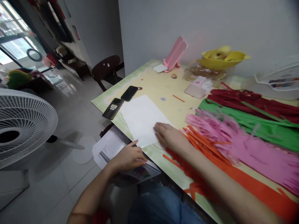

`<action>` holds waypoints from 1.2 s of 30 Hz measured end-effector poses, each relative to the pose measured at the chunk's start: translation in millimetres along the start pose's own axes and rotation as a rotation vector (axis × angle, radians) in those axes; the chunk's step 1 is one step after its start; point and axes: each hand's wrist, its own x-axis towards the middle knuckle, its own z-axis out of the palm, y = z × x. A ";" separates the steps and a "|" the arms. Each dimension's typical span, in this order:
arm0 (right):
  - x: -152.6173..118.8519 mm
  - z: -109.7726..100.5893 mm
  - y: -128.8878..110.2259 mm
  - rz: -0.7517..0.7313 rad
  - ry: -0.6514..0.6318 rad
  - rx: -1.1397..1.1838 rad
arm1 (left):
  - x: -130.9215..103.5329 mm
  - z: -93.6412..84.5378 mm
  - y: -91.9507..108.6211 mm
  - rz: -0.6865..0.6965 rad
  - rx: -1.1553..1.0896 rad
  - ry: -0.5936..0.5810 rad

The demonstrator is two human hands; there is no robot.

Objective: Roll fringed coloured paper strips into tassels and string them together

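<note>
A blank white sheet of paper (142, 116) lies near the front edge of the table. My right hand (167, 133) rests on its right side, fingers stretched out and slightly blurred. Just off the table edge, my left hand (130, 157) has its fingers bent over a white printed packet (109, 147) that sticks out below the tabletop. One finger of that hand points toward the sheet's near corner. Part of the packet is hidden under my hand. Orange cut strips (207, 146) lie close to my right forearm, with dark red strips partly beneath it.
Two phones (113, 108) lie by the sheet's far left corner. Pink fringed paper (243, 143), green paper (252, 124) and dark red strips (257, 104) cover the right. Behind are a tissue pack (198, 87), pink stand (175, 54) and yellow bowl (224, 62). A fan (25, 124) stands left.
</note>
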 end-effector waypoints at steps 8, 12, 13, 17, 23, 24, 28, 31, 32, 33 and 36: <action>14.4 30.7 -55.9 0.019 0.067 0.265 | 10.2 11.5 -12.5 -0.018 -0.091 -0.008; 16.0 33.9 -56.0 0.057 0.074 0.252 | 10.5 9.8 -9.8 -0.039 -0.119 0.003; 16.4 34.6 -55.5 0.063 0.078 0.259 | 10.7 9.2 -8.9 -0.043 -0.123 0.010; 18.4 38.2 -54.3 0.096 0.102 0.292 | 11.3 8.6 -6.8 -0.045 -0.128 0.028; 18.7 37.4 -55.9 0.095 0.101 0.291 | 11.2 10.7 -7.9 -0.056 -0.130 0.033; 18.5 36.8 -56.7 0.087 0.097 0.284 | 11.1 11.1 -8.1 -0.058 -0.126 0.031; 19.1 37.2 -59.0 0.080 0.077 0.259 | 10.9 12.2 -8.2 -0.070 -0.124 0.040; 20.7 39.7 -57.8 0.092 0.077 0.252 | 11.0 12.3 -7.6 -0.073 -0.133 0.036; 21.1 40.4 -57.1 0.091 0.073 0.250 | 11.1 12.2 -7.3 -0.074 -0.134 0.034; 21.5 40.7 -56.3 0.086 0.067 0.247 | 11.1 12.1 -7.1 -0.076 -0.133 0.031; 22.4 38.6 -54.5 0.057 0.043 0.230 | 11.3 11.4 -6.5 -0.081 -0.127 0.025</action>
